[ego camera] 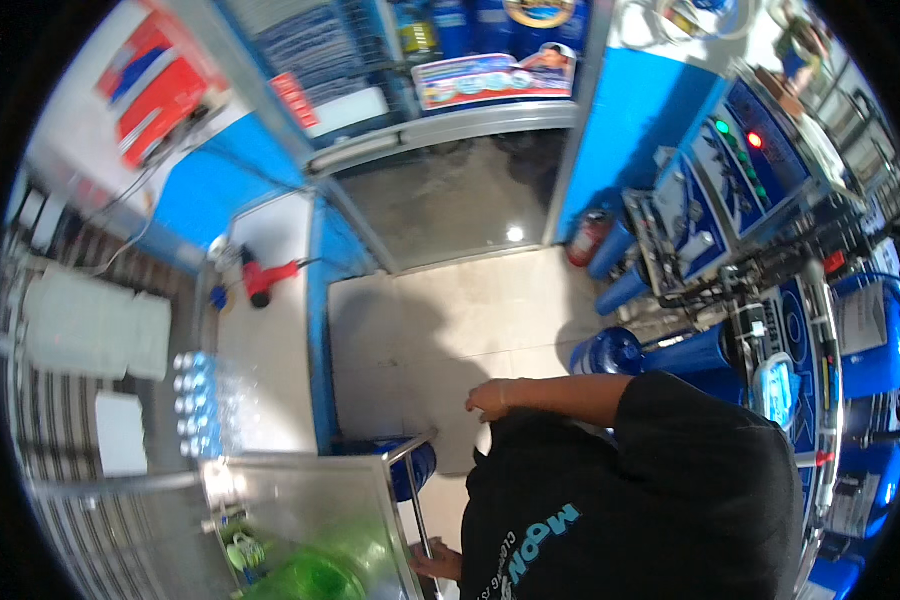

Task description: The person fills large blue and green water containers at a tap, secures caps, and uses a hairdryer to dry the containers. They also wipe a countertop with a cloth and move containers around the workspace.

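My right hand [487, 399] hangs over the pale tiled floor [450, 330] with its fingers loosely bent and apart, holding nothing visible. Lower down, my left hand [436, 559] is at the metal rail [420, 510] beside a stainless steel table [315, 480]; whether its fingers close round the rail is unclear. A translucent green container [315, 577] stands on that table. Below the table's corner, a blue water jug [414, 471] shows partly. My black T-shirt [630, 480] fills the lower right.
A red heat gun [262, 277] and small clear bottles [199, 405] rest on the left counter [270, 360]. A glass door [457, 202] stands ahead. At right are a fire extinguisher [589, 238], another blue jug [607, 351], blue filter housings [621, 289] and a control panel [765, 157].
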A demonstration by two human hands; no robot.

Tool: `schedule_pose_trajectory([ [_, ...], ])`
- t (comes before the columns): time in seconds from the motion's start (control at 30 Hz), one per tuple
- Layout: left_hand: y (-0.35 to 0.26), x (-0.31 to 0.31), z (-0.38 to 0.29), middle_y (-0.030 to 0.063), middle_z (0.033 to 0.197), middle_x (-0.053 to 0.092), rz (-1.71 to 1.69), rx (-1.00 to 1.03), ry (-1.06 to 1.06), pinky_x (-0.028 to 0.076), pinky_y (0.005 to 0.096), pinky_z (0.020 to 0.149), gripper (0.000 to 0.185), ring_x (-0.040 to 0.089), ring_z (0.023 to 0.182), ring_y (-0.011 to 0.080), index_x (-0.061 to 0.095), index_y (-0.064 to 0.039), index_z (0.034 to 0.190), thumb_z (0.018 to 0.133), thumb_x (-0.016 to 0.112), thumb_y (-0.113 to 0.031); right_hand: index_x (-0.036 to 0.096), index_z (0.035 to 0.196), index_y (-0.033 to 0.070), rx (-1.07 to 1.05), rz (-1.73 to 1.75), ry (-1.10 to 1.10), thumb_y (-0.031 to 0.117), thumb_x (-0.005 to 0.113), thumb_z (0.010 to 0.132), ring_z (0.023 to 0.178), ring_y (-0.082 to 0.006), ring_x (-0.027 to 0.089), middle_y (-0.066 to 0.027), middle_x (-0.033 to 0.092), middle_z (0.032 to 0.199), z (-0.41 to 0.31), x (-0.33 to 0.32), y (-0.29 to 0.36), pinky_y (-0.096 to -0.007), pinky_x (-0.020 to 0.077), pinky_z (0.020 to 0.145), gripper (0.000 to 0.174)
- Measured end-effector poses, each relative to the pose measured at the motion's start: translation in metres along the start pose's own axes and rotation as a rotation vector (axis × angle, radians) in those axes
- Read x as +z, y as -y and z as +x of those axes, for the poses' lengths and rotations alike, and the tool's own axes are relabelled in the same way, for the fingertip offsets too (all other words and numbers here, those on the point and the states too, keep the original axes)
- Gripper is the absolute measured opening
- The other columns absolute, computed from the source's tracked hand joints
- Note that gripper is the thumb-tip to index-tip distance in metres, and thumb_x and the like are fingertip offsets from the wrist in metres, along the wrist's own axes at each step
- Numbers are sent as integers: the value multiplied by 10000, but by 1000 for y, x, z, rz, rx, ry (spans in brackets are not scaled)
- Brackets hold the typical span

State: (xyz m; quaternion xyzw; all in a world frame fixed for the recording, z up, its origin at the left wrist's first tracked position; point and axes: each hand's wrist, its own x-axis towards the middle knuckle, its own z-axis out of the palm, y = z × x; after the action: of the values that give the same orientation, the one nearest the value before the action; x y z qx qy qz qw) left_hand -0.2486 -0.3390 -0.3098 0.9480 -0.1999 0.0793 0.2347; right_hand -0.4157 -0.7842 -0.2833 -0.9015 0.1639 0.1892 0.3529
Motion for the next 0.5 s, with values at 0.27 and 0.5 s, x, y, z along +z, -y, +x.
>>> schedule_pose_trajectory([
  [0.27, -163, 34, 125, 244, 1251, 607, -295, 433, 488, 456, 509, 1038, 312, 565, 1213, 408, 633, 31, 1215, 988, 662, -181, 607, 1336, 106, 305, 171, -146, 348, 675, 898, 1181, -365, 617, -168, 619, 1262, -70, -42, -92, -490, 512, 981, 505],
  [0.5, -273, 85, 196, 187, 1193, 689, -407, 447, 802, 559, 400, 917, 300, 688, 1062, 285, 654, 25, 1208, 963, 696, -144, 640, 1308, 104, 672, 471, -489, 320, 708, 871, 1200, -391, 614, -191, 641, 1254, -164, -11, -153, -486, 500, 1018, 492],
])
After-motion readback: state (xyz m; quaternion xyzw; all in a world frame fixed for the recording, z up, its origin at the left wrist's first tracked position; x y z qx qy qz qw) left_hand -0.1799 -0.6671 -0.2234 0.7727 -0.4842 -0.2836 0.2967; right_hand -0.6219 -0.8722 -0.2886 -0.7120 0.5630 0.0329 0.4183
